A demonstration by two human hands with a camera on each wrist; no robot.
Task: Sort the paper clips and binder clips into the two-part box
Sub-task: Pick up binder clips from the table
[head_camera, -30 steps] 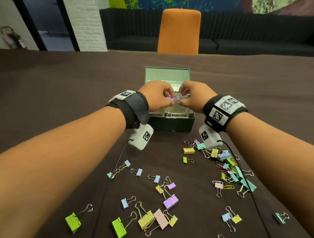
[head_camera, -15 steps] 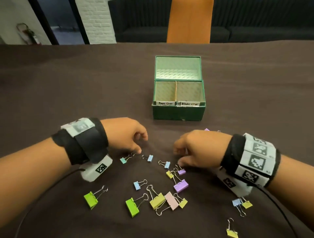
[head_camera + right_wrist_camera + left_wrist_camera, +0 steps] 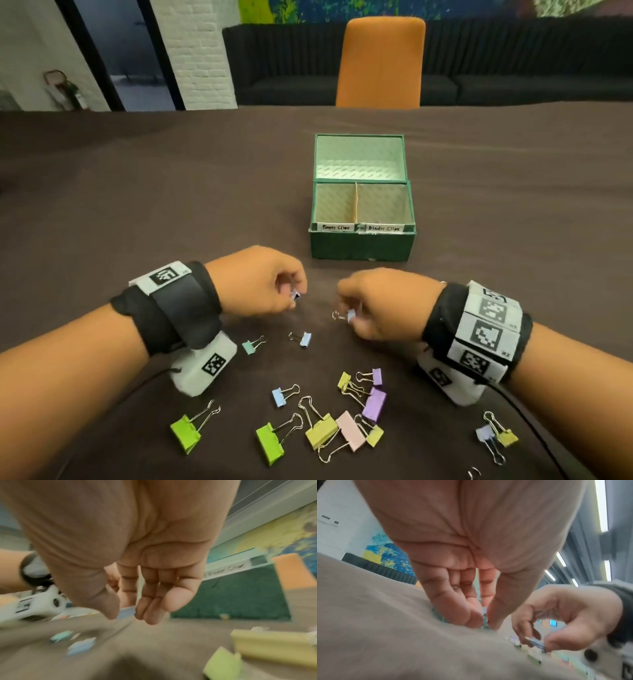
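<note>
The green two-part box (image 3: 361, 245) stands open mid-table, its left part labelled Paper Clips and its right part Binder Clips. Both parts look empty from the head view. In front of it my left hand (image 3: 294, 298) pinches a small clip (image 3: 295, 295) between thumb and fingertips; the clip is mostly hidden. My right hand (image 3: 349, 317) pinches a light blue binder clip (image 3: 350, 314) just above the cloth, with its wire handles sticking out to the left. The right wrist view shows that blue clip (image 3: 126, 612) between thumb and fingers (image 3: 149, 609).
Several pastel binder clips lie loose on the brown cloth near me: a teal one (image 3: 251, 346), a blue one (image 3: 303, 339), a tangled cluster (image 3: 346, 428) and two green ones (image 3: 186, 433). More lie at the right (image 3: 496, 437). An orange chair (image 3: 380, 61) stands behind the table.
One second ago both hands were together over the box. They then dropped to the cloth among the clips. Now each hand is raised slightly with a clip pinched in it.
</note>
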